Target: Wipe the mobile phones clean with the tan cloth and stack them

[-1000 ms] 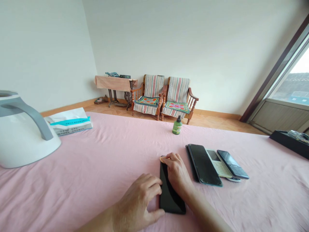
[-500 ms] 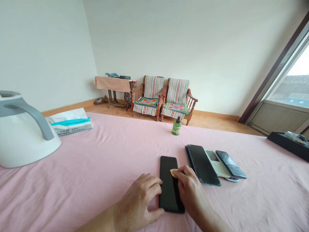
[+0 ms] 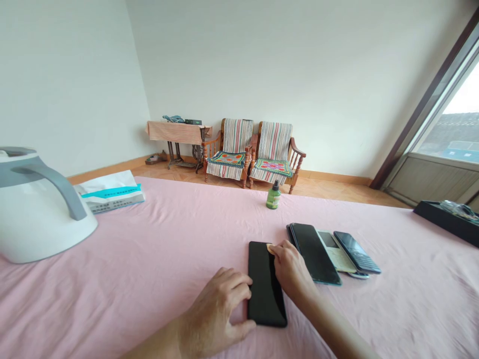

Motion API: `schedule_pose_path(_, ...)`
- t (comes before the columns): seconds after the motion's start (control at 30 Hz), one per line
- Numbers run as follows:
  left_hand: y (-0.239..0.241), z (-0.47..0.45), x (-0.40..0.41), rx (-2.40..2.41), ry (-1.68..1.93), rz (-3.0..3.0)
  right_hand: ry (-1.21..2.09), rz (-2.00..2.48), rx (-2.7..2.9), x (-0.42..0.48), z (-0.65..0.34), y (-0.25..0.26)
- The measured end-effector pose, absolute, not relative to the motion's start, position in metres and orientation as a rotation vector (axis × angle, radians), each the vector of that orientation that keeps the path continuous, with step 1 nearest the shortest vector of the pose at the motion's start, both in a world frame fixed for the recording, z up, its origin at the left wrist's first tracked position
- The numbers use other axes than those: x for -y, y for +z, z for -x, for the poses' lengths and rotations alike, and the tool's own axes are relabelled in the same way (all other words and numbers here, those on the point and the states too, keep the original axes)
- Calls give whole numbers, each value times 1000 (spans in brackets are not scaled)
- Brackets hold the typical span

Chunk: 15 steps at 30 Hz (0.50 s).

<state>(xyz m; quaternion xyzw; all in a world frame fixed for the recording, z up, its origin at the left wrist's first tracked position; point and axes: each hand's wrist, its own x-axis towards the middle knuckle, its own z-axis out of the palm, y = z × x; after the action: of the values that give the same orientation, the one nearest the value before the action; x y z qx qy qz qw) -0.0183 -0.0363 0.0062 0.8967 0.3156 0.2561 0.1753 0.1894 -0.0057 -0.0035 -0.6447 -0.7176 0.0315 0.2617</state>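
Note:
A black smartphone [image 3: 264, 294] lies flat, screen up, on the pink cloth. My left hand [image 3: 217, 309] steadies it, fingertips pressed on its left edge and thumb at the lower left corner. Between the pinched fingers of my right hand [image 3: 290, 264] is a small yellowish pad [image 3: 270, 248], pressed on the screen near the top right corner. Just right of that hand are stacked dark phones [image 3: 316, 254], then a pale older phone [image 3: 339, 252] and a dark keypad phone [image 3: 357, 253] leaning over another device that is mostly hidden.
A green spray bottle [image 3: 273, 195] stands behind the phones. On the left are a white kettle [image 3: 45, 214] with a grey handle and a tissue pack [image 3: 112, 192]. A black box [image 3: 445, 219] sits at the far right. Two armchairs [image 3: 271, 149] stand beyond the bed-like pink surface [image 3: 168, 239].
My right hand has slid the pad up the screen toward the top right corner. My left hand stays at the smartphone's left edge. The view has shifted slightly.

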Motion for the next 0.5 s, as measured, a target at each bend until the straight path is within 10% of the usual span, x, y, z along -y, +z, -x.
schedule_pose_path(0.5, 5, 19, 38, -835, 634, -2663, 103, 1439, 2131, 91, -185, -36)
